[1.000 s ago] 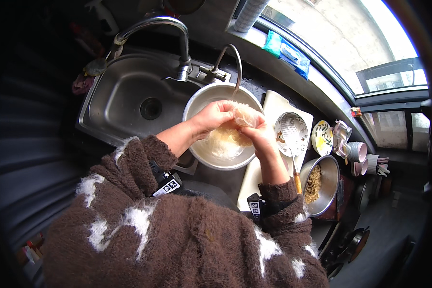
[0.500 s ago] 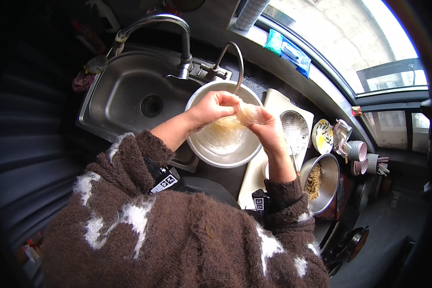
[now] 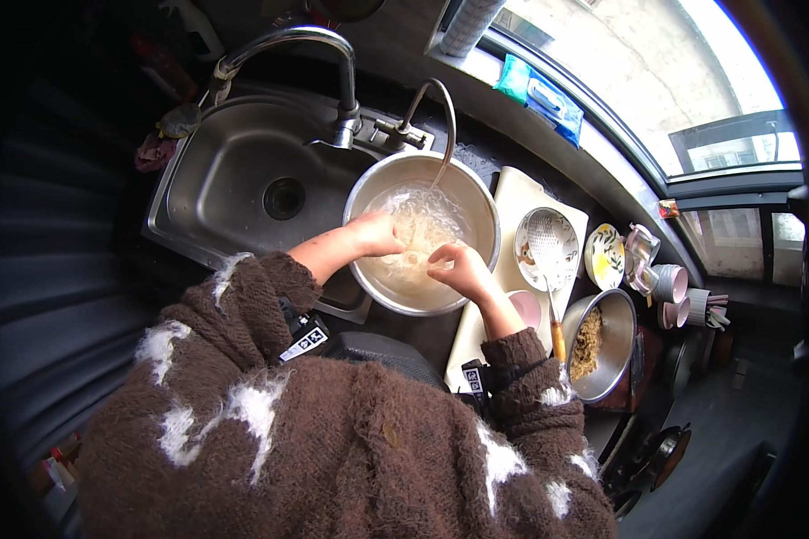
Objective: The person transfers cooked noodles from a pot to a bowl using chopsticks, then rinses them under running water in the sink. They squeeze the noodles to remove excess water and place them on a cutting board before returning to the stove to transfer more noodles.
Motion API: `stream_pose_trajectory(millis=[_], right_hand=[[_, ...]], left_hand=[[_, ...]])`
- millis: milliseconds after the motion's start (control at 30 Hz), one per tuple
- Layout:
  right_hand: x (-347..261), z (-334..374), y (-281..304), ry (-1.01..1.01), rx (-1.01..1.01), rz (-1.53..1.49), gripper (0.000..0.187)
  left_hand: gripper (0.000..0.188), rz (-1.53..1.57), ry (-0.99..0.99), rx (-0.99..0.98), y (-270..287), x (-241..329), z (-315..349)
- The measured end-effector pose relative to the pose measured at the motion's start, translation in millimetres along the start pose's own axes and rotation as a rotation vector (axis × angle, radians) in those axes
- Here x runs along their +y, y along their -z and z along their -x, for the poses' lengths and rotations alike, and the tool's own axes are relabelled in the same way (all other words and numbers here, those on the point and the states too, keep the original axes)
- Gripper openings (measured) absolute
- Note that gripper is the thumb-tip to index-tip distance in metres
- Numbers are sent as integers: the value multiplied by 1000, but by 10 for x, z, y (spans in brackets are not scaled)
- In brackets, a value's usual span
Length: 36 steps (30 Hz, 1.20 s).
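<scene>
A round metal basin (image 3: 489,269) stands on the counter beside the sink, with rippling water in it. A pale, translucent, film-like piece (image 3: 411,260) lies low in the water between my hands; its kind I cannot make out. My left hand (image 3: 375,235) reaches over the near left side of the basin, fingers closed at the film's edge. From the right, my right hand (image 3: 463,271) pinches at the other edge, fingertips at the water. A thin curved tap (image 3: 449,112) runs a stream into the basin.
To the left is a steel sink (image 3: 220,189) under a large faucet (image 3: 349,81). On the right, a pale board (image 3: 515,187) bears a skimmer (image 3: 543,238) and a pink bowl (image 3: 525,308). Beyond are a metal bowl (image 3: 622,332) of brownish crumbly food and a patterned plate (image 3: 605,255).
Both hands have come down from above the basin into it, bringing the translucent piece into the water. They are farther apart now, and the water looks more stirred.
</scene>
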State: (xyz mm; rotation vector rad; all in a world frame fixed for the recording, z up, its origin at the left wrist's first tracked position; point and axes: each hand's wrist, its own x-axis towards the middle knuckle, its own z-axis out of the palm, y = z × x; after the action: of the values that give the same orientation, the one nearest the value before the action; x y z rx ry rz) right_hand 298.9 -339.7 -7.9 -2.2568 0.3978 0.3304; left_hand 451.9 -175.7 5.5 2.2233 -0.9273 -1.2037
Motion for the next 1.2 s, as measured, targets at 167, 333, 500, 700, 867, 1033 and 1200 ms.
stream_pose_trajectory(millis=[167,333,500,700,867,1033,1200], right_hand=[[415,-279,-165,-213,410,256,83],[436,-524,-452,-312,248,-829,73],[140,-491,-436,-207,-83,-1278,48],[-217,-222,-171,-150,45,-1220,38],[-420,-81,21,90,191,-1137,41],[-454,-31,174,73,200,-960,37],[-597,-33,235,2,275,-729,25]], left_hand=[[59,-105,94,339,-318,-94,-327],[57,493,35,268,-597,-301,-811],[36,1119,-87,-1,-697,-251,-800],[32,1333,-162,-8,-447,51,-328],[28,1204,-279,63,-330,224,-197],[23,1053,-373,161,-413,121,-347],[24,884,-125,48,-472,12,-486]])
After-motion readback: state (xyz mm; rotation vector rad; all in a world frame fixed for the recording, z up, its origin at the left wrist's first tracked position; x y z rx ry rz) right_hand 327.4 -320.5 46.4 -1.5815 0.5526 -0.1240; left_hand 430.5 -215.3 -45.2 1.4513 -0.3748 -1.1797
